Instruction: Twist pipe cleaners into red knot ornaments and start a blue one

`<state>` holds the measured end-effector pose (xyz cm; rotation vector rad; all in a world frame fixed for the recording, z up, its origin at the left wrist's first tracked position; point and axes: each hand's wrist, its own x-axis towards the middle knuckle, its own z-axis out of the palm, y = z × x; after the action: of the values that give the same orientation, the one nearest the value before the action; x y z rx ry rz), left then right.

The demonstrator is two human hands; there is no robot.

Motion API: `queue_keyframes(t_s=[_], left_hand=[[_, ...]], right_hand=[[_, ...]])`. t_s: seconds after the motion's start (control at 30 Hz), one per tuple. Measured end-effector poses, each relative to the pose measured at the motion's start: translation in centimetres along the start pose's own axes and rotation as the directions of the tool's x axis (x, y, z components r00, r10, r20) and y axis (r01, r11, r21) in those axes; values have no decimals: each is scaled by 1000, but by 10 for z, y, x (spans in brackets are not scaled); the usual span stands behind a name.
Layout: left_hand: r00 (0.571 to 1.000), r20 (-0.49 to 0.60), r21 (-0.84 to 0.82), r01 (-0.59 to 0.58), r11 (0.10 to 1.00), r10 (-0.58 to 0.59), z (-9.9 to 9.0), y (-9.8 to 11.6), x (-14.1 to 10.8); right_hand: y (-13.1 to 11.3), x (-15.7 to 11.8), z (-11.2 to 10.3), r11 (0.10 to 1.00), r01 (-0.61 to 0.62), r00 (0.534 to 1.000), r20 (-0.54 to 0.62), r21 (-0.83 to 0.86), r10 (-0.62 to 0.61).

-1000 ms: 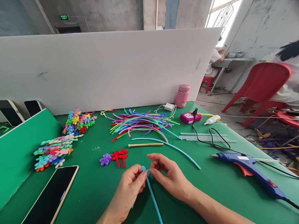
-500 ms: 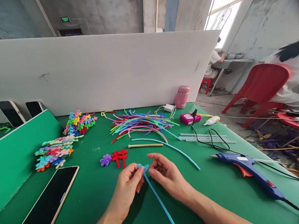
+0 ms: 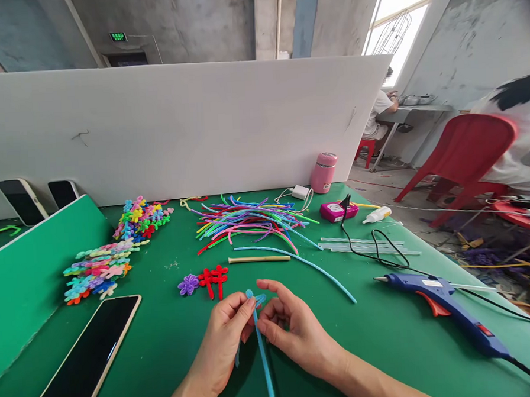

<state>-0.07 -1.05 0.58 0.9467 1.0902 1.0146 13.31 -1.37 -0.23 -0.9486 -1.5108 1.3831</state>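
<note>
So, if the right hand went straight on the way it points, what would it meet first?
Probably the blue pipe cleaner pinched in the left hand, beside the thumb of the right hand; depth makes it unclear whether they touch.

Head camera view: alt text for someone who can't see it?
A person's left hand pinches a partly looped light-blue pipe cleaner; the right hand is curled beside it. On the green tabletop lie heaped multicolored pipe cleaners ahead, a blue hot glue gun at right and a smartphone at left.
</note>
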Motion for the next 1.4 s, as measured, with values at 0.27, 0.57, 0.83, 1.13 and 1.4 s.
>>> queue_keyframes(t_s=[0.27,0.57,0.83,1.13,1.4], left_hand=[[998,21,-65,60,996,-59,2,6,-2],[986,97,-116,144,983,-133,3,8,-4],[981,132,-118,160,980,-145,0,5,-3],[962,244,-118,158,980,-126,-4,5,-2],[969,223,35,97,995,-102,-5,10,-3]], right_hand=[[9,2,-13,846,307,915,-111,-437,-389],[2,5,-22,470,531,779,188,-705,-598],[-1,4,-22,377,544,769,265,-750,-582],[-4,5,-27,334,603,739,351,-724,-574],[-10,3,-24,331,591,746,343,-735,-572]])
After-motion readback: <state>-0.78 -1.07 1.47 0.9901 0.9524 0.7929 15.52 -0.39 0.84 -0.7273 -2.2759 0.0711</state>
